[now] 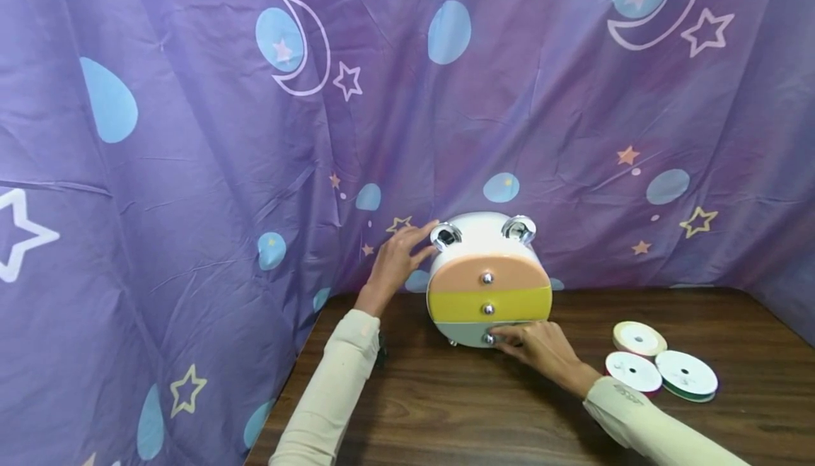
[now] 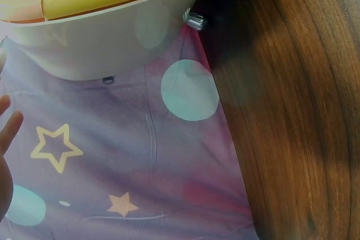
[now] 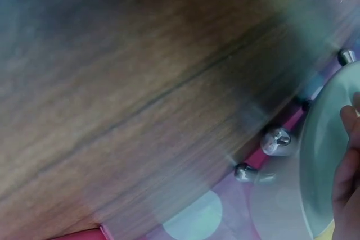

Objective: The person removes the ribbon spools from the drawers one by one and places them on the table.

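Round white drawer box (image 1: 485,278), 3 fronts peach/yellow/grey-green, at desk (image 1: 446,409) back edge. Right hand (image 1: 538,347) fingers pinch bottom knob (image 1: 488,339); left hand (image 1: 396,261) fingers spread, resting on box side. Front desk free.

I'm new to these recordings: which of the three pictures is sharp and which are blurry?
Head view: sharp and evenly lit, drawer box and ribbon spools crisp. Left wrist view: soft, curved distortion on the table. Right wrist view: heavily blurred, with hazy glare over the wood.

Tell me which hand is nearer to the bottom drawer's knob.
Right. The right hand has its fingertips at the knob of the pale green bottom drawer; the left hand rests higher, against the cabinet's upper left side.
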Demonstrator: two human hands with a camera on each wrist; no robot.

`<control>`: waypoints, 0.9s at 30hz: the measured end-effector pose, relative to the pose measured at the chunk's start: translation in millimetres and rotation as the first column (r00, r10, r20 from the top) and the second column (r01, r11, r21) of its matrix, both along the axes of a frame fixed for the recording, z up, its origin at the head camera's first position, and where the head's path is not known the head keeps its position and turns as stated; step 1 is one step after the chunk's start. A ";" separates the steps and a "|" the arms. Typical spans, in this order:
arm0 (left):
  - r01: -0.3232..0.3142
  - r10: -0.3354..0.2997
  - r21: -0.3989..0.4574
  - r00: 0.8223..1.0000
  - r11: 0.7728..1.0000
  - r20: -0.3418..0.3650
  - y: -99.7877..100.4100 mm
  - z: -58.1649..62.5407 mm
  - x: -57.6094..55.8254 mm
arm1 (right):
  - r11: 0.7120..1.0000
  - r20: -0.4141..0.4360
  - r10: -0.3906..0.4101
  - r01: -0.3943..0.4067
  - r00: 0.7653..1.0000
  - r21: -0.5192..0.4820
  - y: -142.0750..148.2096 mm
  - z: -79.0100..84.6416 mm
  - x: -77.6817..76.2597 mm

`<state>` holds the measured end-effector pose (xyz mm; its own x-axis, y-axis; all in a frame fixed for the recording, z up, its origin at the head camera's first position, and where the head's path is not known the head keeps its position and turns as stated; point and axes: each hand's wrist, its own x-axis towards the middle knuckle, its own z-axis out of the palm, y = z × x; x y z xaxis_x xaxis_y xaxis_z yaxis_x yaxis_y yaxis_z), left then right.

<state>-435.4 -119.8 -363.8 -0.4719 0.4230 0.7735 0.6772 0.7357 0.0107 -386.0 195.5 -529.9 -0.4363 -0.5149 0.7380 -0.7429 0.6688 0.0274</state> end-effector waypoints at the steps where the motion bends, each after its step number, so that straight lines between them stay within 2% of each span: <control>1: 0.003 -0.003 0.001 1.000 1.000 -0.001 0.8 0.0 0.0 | 1.000 0.003 -0.003 0.003 1.000 0.002 0.4 0.0 0.5; 10: 0.033 -0.033 0.014 0.999 0.999 -0.030 5.1 2.6 -2.0 | 0.999 0.052 -0.040 0.038 0.998 0.030 3.7 3.4 3.3; 15: 0.026 -0.026 -0.002 0.999 1.000 -0.026 4.9 2.6 -2.4 | 0.996 0.099 -0.032 0.023 0.995 0.089 6.6 7.7 9.0; 18: 0.015 -0.015 -0.027 1.000 1.000 -0.019 2.5 2.1 -0.9 | 0.996 0.093 -0.024 0.016 0.995 0.085 12.1 11.2 14.3; 23: -0.014 0.012 -0.076 1.000 0.997 -0.026 -5.3 3.7 2.8 | 0.998 0.049 -0.036 0.034 0.998 0.045 32.8 25.9 21.8; 27: -0.022 0.020 -0.080 0.999 0.997 -0.028 -18.2 6.7 6.8 | 0.994 0.093 -0.105 0.102 0.990 0.041 60.6 46.7 26.3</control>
